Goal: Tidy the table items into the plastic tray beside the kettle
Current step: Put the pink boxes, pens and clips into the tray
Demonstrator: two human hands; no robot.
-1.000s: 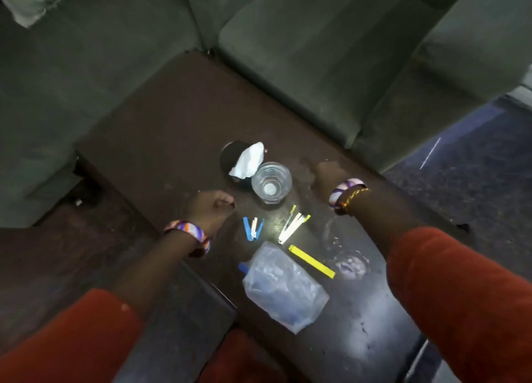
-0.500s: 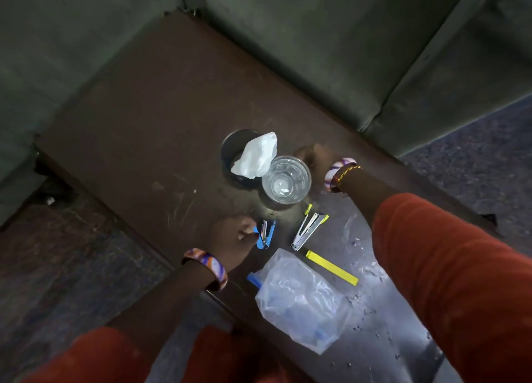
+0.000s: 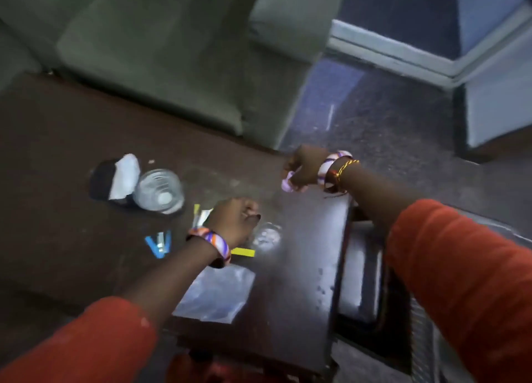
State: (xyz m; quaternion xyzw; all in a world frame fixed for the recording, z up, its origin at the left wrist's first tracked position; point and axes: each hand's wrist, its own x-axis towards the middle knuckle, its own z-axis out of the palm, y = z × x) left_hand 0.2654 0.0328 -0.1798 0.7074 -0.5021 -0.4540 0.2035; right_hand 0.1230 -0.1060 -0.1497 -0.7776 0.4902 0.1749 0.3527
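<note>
Both hands have shifted since the earlier frame: right hand (image 3: 305,168) now sits at the far right edge of the surface (image 3: 72,140), fingers closed around a small pale pink object (image 3: 288,184), identity unclear through blur. Left hand (image 3: 234,222) has crossed past the blue stapler (image 3: 159,243) and hovers over the yellow-trimmed stapler (image 3: 201,215), fingers curled; cannot tell whether they hold anything. Glass (image 3: 159,191) stands beside a dark round item with white tissue (image 3: 125,175) on it. Yellow strip (image 3: 244,251) lies just behind the left wrist; clear plastic bag (image 3: 218,293) lies at the near edge, under the forearm.
</note>
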